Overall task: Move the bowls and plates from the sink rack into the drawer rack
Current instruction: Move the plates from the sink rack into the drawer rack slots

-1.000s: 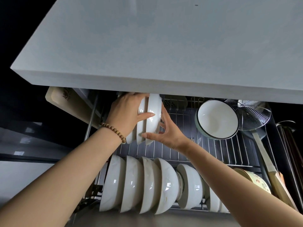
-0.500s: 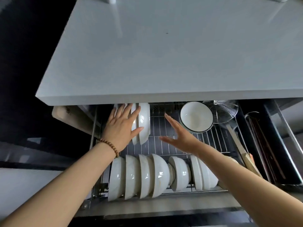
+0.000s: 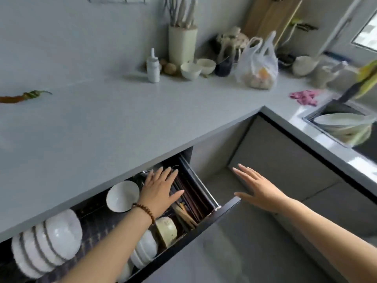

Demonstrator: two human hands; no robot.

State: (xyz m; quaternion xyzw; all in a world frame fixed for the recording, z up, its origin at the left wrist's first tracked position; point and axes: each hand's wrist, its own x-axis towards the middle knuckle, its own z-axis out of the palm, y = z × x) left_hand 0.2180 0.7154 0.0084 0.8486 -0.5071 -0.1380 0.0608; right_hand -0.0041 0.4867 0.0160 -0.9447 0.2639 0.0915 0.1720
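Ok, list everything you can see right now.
drawer rack: one, black front, open under the counter
row of bowls: about five, white, on edge at its left
single bowl: one, white, rack's back
chopsticks: several, dark, right compartment
patterned bowl: one, cream, beside the chopsticks
small bowls: two, white, counter's back
plastic bag: one, white, counter
chilli: one, red, counter's left
sink dishes: count unclear, pale, far right
left hand: one, open, over the chopsticks
right hand: one, open, beyond the rack

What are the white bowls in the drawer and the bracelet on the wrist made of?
The white bowls look like glazed ceramic: smooth, glossy, with bright glints of light. The bracelet seems to be round brown wooden beads with a dull finish, though the blur leaves resin possible.
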